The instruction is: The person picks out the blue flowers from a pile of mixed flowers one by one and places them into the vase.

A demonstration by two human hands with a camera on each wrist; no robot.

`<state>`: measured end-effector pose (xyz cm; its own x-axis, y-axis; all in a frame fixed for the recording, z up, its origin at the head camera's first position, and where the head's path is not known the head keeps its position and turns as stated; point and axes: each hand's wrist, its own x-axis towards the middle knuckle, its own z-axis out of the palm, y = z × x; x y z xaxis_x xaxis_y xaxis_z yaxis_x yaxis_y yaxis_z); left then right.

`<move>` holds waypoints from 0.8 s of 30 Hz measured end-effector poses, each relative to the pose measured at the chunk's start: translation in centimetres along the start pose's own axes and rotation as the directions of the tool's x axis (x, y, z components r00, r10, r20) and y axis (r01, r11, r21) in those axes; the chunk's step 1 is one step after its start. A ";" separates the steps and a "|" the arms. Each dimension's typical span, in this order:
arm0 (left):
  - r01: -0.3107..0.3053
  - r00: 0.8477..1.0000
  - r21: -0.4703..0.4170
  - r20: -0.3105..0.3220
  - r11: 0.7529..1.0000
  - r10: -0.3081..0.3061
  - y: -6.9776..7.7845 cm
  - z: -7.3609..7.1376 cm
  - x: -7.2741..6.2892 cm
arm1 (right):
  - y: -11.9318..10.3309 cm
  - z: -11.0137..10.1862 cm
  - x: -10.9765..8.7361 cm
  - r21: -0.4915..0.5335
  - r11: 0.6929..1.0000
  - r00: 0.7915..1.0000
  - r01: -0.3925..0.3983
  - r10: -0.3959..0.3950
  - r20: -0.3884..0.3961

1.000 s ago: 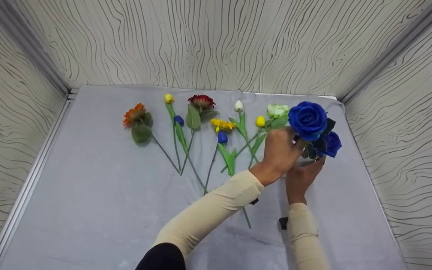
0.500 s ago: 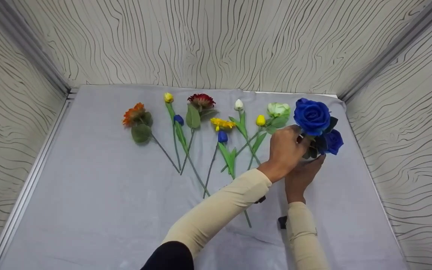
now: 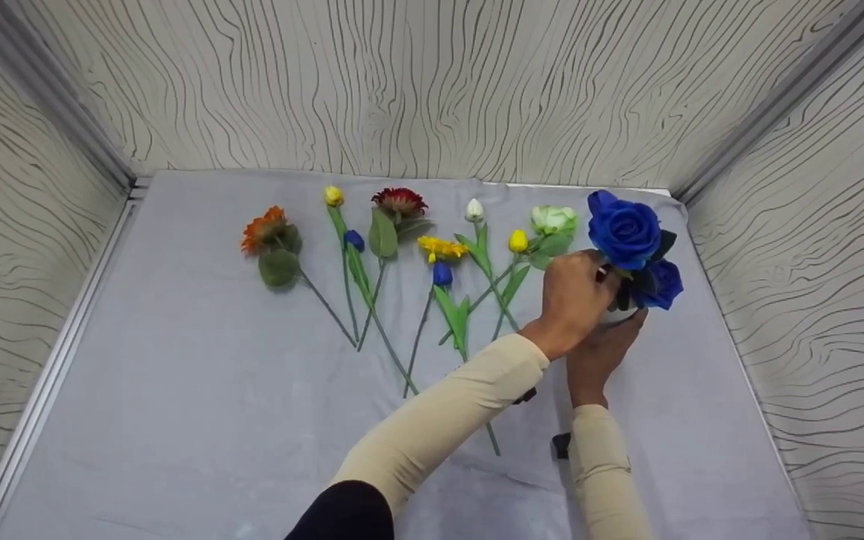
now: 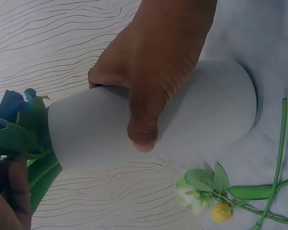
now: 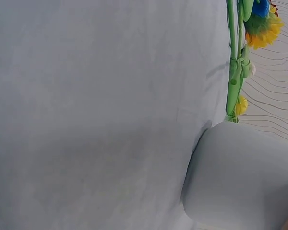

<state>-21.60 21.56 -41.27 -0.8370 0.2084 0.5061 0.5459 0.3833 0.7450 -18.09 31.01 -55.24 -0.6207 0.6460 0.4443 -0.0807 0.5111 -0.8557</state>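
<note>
In the head view my left hand [image 3: 574, 296] crosses over from the left and pinches the stem of a large blue rose [image 3: 627, 234], just under its bloom. A second blue rose [image 3: 659, 285] leans out of the white vase [image 3: 618, 315] to the right. Below, my right hand [image 3: 603, 356] grips the vase. The left wrist view shows the right thumb [image 4: 144, 129] across the smooth vase wall [image 4: 201, 120], and the left fingers [image 4: 19, 191] beside green leaves at its mouth. The vase base [image 5: 230, 182] is close to the cloth in the right wrist view.
Several artificial flowers lie on the grey cloth [image 3: 177, 405] left of the vase: an orange flower [image 3: 263, 229], a red one [image 3: 400, 201], a yellow one [image 3: 441, 247], a pale green one [image 3: 554, 220] and several tulips. Patterned walls [image 3: 402, 90] stand at the back and sides.
My left hand has moved slightly right and the blue rose in it up and right. More of the white vase shows beneath the leaves. The right hand still grips the vase.
</note>
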 end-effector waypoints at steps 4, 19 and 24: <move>0.036 0.999 0.032 0.030 0.999 -0.037 -0.1 0.5 0.0 | -0.5 0.2 0.2 0.045 0.999 1.000 -0.011 0.011 -0.002; -0.010 1.000 0.126 -0.025 0.992 0.013 -0.1 1.7 0.6 | -0.2 0.1 0.6 0.050 0.998 0.999 -0.049 0.049 0.000; 0.078 0.996 0.140 0.035 0.987 -0.084 -0.5 2.3 0.4 | 0.0 0.1 0.6 0.053 0.998 1.000 -0.018 0.018 0.001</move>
<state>-22.27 23.52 -42.43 -0.8807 0.2065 0.4263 0.4677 0.5209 0.7141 -18.58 31.32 -54.97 -0.6225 0.6545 0.4290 -0.1114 0.4685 -0.8764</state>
